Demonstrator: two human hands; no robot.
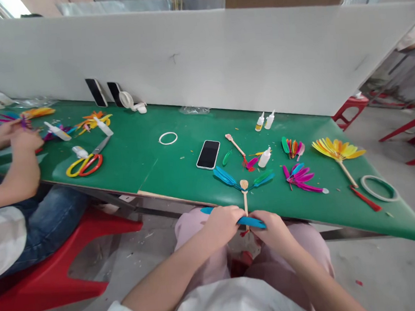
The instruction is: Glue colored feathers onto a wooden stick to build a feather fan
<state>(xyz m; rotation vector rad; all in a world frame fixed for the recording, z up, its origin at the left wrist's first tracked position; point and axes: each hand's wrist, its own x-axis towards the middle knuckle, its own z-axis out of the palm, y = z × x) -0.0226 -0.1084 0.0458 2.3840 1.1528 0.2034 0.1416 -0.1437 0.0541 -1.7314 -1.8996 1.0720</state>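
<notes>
**Blue feather [252,222] found in both hands at the tabletop's front edge**

The tabletop [141,132] was viewed from its front edge. The left hand [225,223] is closed around the blue feather, and its right end is pinched by the right hand [272,227]. Blue also shows beyond the left hand; whether one piece is involved cannot be told. Behind the hands, a wooden stick [245,201] is laid across the front edge, blue feathers [225,177] being spread left of its head and green and blue ones [264,178] right. Farther in, a phone [208,154] and a glue bottle [264,157] are noted. Two small bottles [265,120] are stood near the back edge. Toward the right edge, a magenta bunch [303,179], a yellow feather fan [338,150] and a pale ring [364,187] are placed. Scissors [91,163] are left near the front edge, beside a co-worker's hands [24,134].
</notes>
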